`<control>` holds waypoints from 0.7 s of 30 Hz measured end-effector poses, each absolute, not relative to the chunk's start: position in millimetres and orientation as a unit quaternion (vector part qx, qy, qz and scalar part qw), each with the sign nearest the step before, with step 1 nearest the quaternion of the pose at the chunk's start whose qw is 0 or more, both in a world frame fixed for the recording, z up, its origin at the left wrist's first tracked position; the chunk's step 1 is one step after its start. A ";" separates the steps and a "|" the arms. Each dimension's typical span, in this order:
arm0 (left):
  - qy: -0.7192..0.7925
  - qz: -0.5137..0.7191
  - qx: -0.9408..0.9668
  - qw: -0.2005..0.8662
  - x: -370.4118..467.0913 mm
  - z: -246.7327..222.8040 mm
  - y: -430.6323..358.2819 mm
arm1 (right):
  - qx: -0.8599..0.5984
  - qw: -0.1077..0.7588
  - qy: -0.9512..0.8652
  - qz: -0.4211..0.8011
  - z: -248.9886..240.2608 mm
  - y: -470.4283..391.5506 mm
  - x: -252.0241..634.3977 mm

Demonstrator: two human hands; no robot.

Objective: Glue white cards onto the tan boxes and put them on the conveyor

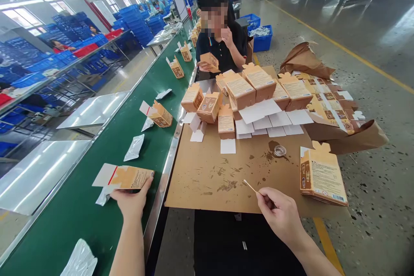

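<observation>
Orange-and-brown cardboard box with a white flap [134, 177] lies over the green conveyor belt [113, 142], its near edge and right end held by the left hand [132, 200], thumb and fingers apart. On the brown cardboard sheet [200, 151], printed orange-brown cartons [241, 90] are piled at the far side. Nearer, a thin white-tipped swab [250, 186] is pinched in the right hand [280, 211], with a small clear round dish [280, 151] beyond. Rightmost stands another orange-and-brown carton [323, 177].

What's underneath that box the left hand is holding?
A silvery packet peeks out on the green belt; whatever else lies beneath is covered by the box and left hand.
</observation>
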State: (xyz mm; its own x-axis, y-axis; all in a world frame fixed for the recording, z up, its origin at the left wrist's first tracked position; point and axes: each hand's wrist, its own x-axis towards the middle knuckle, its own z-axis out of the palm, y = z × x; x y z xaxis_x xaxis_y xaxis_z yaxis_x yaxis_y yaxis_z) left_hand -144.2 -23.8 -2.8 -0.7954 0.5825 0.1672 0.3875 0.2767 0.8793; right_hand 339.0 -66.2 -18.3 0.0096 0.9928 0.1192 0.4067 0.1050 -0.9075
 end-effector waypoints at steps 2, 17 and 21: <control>0.811 0.522 0.265 0.018 -137.9 -1.1 -35.5 | -0.583 0.436 -0.600 0.331 -22.0 -67.0 341.3; 0.706 0.280 0.649 0.039 80.3 104.7 216.2 | -0.624 0.476 -0.549 0.286 -14.4 -75.5 348.0; 0.726 0.250 0.636 0.072 73.1 93.6 198.7 | -0.627 0.488 -0.538 0.281 -14.6 -77.8 350.9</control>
